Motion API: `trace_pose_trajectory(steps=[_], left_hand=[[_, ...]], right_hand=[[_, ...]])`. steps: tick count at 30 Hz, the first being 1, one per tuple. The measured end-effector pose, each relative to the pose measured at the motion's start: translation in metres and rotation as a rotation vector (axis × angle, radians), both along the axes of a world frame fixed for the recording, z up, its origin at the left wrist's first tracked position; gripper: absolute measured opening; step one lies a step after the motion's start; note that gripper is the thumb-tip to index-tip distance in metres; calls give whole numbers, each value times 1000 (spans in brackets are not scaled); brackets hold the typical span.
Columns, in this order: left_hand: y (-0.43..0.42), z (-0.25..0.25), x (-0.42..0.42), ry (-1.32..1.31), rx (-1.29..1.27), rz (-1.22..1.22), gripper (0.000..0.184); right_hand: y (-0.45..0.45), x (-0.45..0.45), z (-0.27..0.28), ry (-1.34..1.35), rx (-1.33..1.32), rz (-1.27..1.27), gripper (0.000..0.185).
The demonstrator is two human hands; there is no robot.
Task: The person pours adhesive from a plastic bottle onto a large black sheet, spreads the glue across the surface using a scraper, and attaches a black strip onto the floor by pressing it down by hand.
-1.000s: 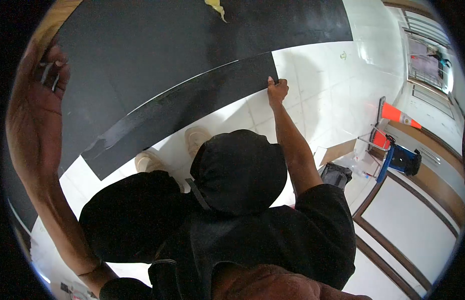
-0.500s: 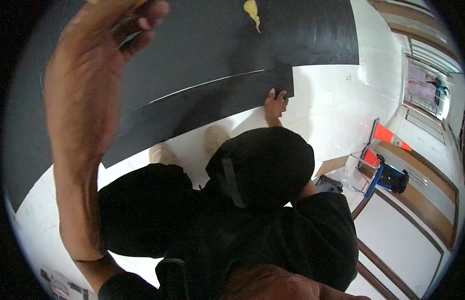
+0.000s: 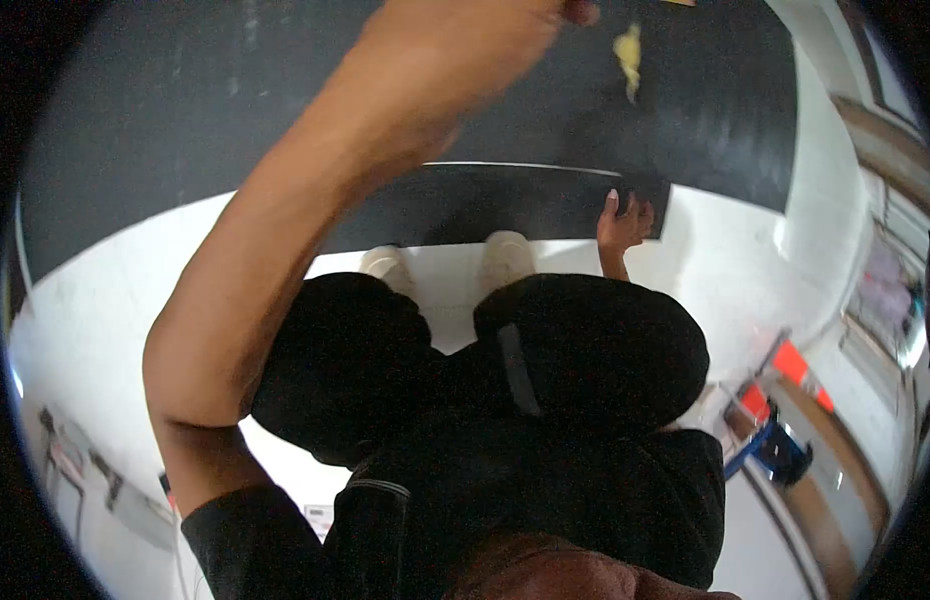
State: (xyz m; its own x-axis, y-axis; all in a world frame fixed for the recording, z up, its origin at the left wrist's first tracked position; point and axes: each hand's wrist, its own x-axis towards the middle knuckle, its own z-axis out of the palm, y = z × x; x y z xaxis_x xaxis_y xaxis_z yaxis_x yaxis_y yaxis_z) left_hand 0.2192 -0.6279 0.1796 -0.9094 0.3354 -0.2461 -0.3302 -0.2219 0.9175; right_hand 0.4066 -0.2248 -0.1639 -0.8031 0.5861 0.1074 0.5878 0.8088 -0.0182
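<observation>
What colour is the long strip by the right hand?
The long strip is very dark grey, near black; see the head view.

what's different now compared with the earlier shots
The left hand has swung rightward across the view, now partly cut off by the top edge. The right hand has opened from its curled hold at the black strip's end; contact is unclear. The shoes stay beside the strip.

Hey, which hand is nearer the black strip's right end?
Right. Your right hand is at that end of the black strip; your left hand is farther away, at the picture's top.
</observation>
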Motion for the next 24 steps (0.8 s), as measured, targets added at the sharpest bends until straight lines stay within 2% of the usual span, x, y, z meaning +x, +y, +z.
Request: trace_pose_trajectory(steps=[2,4,5,6,8,11,12,15,18,21,22,24], left_hand=[[-20,-8,-6,22,205,-106,30],[-11,-19,-6,98,-34,80,30],[-9,-22,-6,121,-120,144,31],[-11,-24,-7,159,-65,185,30],[-18,-20,-4,195,-33,241,30],[-22,-1,2,201,-197,248,27],[-18,2,4,202,-244,349,26],[-8,-4,-8,203,-272,472,24],[-2,3,-23,158,-174,460,25],[8,-2,-25,172,-124,411,25],[10,-2,-23,186,-221,388,25],[20,-5,-19,195,-300,355,25]], right_hand=[[-56,-44,22,42,-196,490,50],[-111,-78,21,62,-367,906,44],[-141,-93,30,-52,-316,1029,46],[-166,-108,37,-162,-261,1154,48],[-197,-139,30,-128,-255,1216,50],[-221,-160,7,-128,-193,1266,52],[-224,-163,0,-155,-130,1268,52],[-235,-144,-4,-231,-203,1177,51],[-239,-128,-13,-135,-262,1158,50],[-231,-128,-7,-174,-339,1187,50],[-222,-130,-5,-179,-318,1163,50],[-206,-140,-1,-160,-499,1149,50]])
